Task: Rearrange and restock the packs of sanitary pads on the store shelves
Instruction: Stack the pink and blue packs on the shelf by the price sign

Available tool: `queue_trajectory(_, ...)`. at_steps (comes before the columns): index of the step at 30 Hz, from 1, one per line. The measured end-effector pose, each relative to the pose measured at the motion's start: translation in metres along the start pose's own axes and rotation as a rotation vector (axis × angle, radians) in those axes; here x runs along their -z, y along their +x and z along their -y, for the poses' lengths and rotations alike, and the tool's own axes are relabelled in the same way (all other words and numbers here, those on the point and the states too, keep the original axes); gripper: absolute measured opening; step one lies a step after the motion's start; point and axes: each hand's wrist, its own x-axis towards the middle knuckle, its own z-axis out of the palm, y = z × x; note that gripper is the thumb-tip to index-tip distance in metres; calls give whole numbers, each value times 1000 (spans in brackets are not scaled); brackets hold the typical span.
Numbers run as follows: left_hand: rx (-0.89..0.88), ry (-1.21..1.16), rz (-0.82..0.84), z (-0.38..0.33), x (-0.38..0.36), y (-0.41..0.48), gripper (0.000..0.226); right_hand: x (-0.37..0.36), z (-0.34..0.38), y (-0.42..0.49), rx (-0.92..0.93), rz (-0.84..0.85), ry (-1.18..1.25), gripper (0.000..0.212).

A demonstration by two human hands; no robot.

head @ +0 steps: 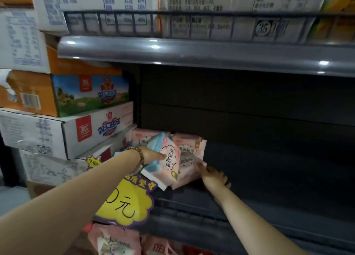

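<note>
Free room: you pass right of the pink packs [189, 149] along the dark shelf [269, 168]; stacked cartons [86, 128] wall the left.

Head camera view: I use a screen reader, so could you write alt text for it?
A person's left hand holds a tilted pink-and-blue pad pack at a dark store shelf, while the right hand touches a pink pack beside it. Cartons are stacked to the left.
</note>
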Motion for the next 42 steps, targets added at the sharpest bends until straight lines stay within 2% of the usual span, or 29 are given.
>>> queue_trajectory(2, -5, 52, 32, 2, -6, 6, 80, -5, 1, 5, 12, -27, -5, 79)
queue_trajectory(4, -43, 134, 27, 3, -10, 8, 79, -5, 0, 6, 21, -50, 111, 75)
queue_trajectory(8, -119, 174, 13, 3, -14, 0, 82, 3, -6, -3, 57, -101, 636, 45)
queue_trajectory(10, -179, 134, 47, 4, -17, -7, 78, 8, -4, -14, 52, -90, 895, 40)
queue_trajectory(13, -367, -10, 105, -3, -23, -31, 51, 22, 0, -32, 86, -192, 1050, 36)
queue_trajectory(17, -524, -329, 186, -13, -22, -81, 16, 67, 6, -79, 268, -335, 1097, 33)
queue_trajectory(19, -515, -527, 225, -6, -20, -107, 26, 90, 4, -105, 356, -339, 1055, 33)
queue_trajectory(21, -440, -738, 279, 9, -19, -132, 43, 104, 0, -133, 375, -274, 1002, 31)
queue_trajectory(25, -218, -1048, 400, 55, -22, -181, 43, 92, -7, -190, 323, -33, 888, 20)
queue_trajectory(27, -145, -1165, 464, 88, -27, -201, 56, 65, -13, -215, 245, 82, 824, 18)
queue_trajectory(29, -61, -1213, 470, 121, -34, -220, 75, 31, -20, -237, 182, 143, 896, 15)
queue_trajectory(30, -12, -1217, 466, 137, -37, -231, 77, 15, -23, -249, 150, 172, 951, 14)
queue_trajectory(33, 117, -1216, 455, 183, -43, -262, 67, -35, -36, -274, 80, 280, 918, 16)
queue_trajectory(36, 200, -1239, 464, 230, -42, -281, 82, -80, -43, -295, -31, 500, 865, 37)
queue_trajectory(38, 237, -1259, 433, 258, -37, -291, 82, -100, -42, -311, -84, 636, 876, 43)
queue_trajectory(42, 233, -1386, 362, 303, -22, -301, 74, -125, -40, -337, -50, 798, 774, 52)
